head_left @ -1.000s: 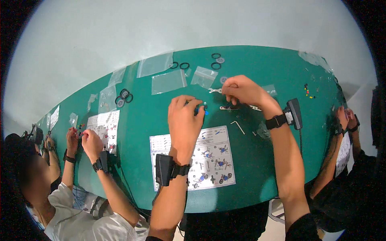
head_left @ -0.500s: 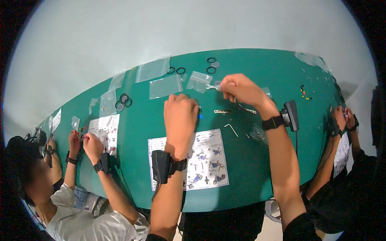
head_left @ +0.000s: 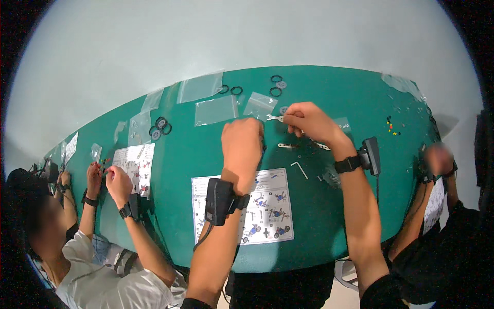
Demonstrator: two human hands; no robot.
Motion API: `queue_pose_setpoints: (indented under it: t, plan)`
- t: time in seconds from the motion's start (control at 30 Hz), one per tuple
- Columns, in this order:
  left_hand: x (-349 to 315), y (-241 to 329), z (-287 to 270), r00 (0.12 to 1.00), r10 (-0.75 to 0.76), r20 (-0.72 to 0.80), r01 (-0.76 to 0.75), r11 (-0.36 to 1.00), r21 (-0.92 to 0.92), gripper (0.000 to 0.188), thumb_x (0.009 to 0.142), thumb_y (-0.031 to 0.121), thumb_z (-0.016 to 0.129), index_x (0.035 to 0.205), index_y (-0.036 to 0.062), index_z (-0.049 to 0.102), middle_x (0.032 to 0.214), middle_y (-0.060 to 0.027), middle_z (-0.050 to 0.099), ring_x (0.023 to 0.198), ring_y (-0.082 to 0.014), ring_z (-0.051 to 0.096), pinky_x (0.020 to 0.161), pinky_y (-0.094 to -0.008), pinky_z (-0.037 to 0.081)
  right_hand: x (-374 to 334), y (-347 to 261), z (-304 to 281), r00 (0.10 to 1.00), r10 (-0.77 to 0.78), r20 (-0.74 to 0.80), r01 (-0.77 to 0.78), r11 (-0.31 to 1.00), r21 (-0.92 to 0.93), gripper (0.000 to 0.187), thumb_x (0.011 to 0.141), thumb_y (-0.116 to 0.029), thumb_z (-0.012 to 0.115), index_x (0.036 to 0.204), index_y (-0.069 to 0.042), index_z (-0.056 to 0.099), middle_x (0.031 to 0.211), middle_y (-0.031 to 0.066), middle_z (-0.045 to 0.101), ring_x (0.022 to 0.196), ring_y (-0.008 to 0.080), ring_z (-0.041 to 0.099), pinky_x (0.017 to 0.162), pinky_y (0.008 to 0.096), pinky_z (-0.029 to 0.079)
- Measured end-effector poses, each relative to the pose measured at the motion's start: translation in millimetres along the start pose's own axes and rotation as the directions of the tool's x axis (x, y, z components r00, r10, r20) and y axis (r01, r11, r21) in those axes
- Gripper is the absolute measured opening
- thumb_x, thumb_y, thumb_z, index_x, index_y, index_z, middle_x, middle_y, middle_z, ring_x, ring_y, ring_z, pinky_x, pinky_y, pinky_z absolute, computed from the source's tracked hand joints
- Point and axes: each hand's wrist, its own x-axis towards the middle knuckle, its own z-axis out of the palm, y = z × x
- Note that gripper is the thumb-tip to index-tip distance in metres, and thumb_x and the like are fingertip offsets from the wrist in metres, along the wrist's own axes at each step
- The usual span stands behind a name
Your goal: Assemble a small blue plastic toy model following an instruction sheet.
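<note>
My left hand (head_left: 242, 147) is curled low over the green table just beyond the instruction sheet (head_left: 275, 226). Its fingertips are turned away, hiding whatever they hold; a dark bit shows by its right edge. To the right, my right hand (head_left: 311, 122) has thumb and fingers pinched at the end of a small flat silver wrench (head_left: 274, 118). Below that hand lie a perforated metal strip (head_left: 288, 146) and a second metal strip (head_left: 322, 146), partly covered by it. An L-shaped hex key (head_left: 299, 170) rests nearer me.
Clear plastic bags (head_left: 216, 110) lie at the back, with black rings (head_left: 276, 92) and a grey wheel hub (head_left: 281, 85). Small coloured parts (head_left: 391, 126) are scattered at right. Co-workers sit on both sides; the left one's hand (head_left: 119, 186) is over another sheet (head_left: 136, 165).
My left hand has moved right and slightly away from me, covering the blue piece that showed beside it. The wrench at my right fingertips has come slightly nearer. The view has shifted a little.
</note>
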Motion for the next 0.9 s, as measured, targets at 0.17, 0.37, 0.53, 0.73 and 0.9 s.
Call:
queue_pose_setpoints:
  t: [0.17, 0.37, 0.53, 0.73, 0.9]
  plan:
    - [12.2, 0.8, 9.8, 0.995, -0.066, 0.076, 0.052, 0.984, 0.171, 0.009, 0.077, 0.005, 0.071, 0.083, 0.0077, 0.077, 0.085, -0.0205, 0.074, 0.082, -0.0423, 0.071, 0.077, -0.0509, 0.057, 0.1, 8.9, -2.9, 0.999, 0.048, -0.016, -0.048, 0.999, 0.025, 0.019, 0.101, -0.021, 0.064, 0.091, -0.005, 0.067, 0.076, 0.0002, 0.067, 0.062, 0.0077, 0.059, 0.054, 0.0252, 0.044]
    - [-2.7, 11.3, -11.1, 0.997, -0.082, 0.014, 0.079, 0.875, -0.478, 0.004, 0.087, 0.004, 0.072, 0.088, 0.0002, 0.072, 0.082, -0.0114, 0.074, 0.074, -0.0214, 0.069, 0.072, -0.0351, 0.055, -2.8, 10.5, -11.0, 0.995, -0.063, -0.077, 0.07, 0.994, 0.089, 0.019, 0.103, -0.021, 0.061, 0.095, -0.005, 0.067, 0.074, 0.0001, 0.064, 0.061, 0.0076, 0.058, 0.055, 0.0251, 0.045]
    - [-52.7, 8.0, -18.6, 0.924, -0.293, 0.247, 0.28, 0.075, -0.957, 0.009, 0.097, 0.006, 0.07, 0.104, 0.0023, 0.07, 0.101, -0.0104, 0.076, 0.091, -0.013, 0.068, 0.078, -0.0261, 0.05, -24.1, -38.2, 11.6, 0.971, -0.168, -0.172, 0.166, 0.986, -0.03, 0.019, 0.107, -0.021, 0.053, 0.104, -0.004, 0.06, 0.074, 0.0006, 0.059, 0.061, 0.0093, 0.056, 0.056, 0.0274, 0.045]
    - [-50.5, 35.7, -17.7, 0.921, -0.251, 0.299, 0.258, -0.185, -0.948, 0.007, 0.1, 0.011, 0.068, 0.102, 0.004, 0.07, 0.105, -0.0077, 0.073, 0.089, -0.0117, 0.064, 0.079, -0.0249, 0.05, -78.1, -23.3, 52.9, 0.972, -0.047, -0.232, 0.09, 0.979, 0.18, 0.015, 0.108, -0.018, 0.05, 0.109, -0.003, 0.052, 0.077, 0.007, 0.059, 0.068, 0.0141, 0.058, 0.061, 0.0324, 0.047]
    - [-54.7, 34.7, -25.9, 0.916, -0.198, 0.349, 0.301, -0.234, -0.924, 0.009, 0.101, 0.012, 0.068, 0.102, 0.0038, 0.069, 0.104, -0.0061, 0.073, 0.091, -0.011, 0.064, 0.079, -0.0248, 0.05, -86.3, -37.3, 70.4, 0.89, -0.354, -0.286, 0.305, 0.93, -0.202, 0.015, 0.107, -0.014, 0.05, 0.11, 0.0, 0.052, 0.087, 0.0215, 0.063, 0.078, 0.0383, 0.066, 0.068, 0.0439, 0.05]
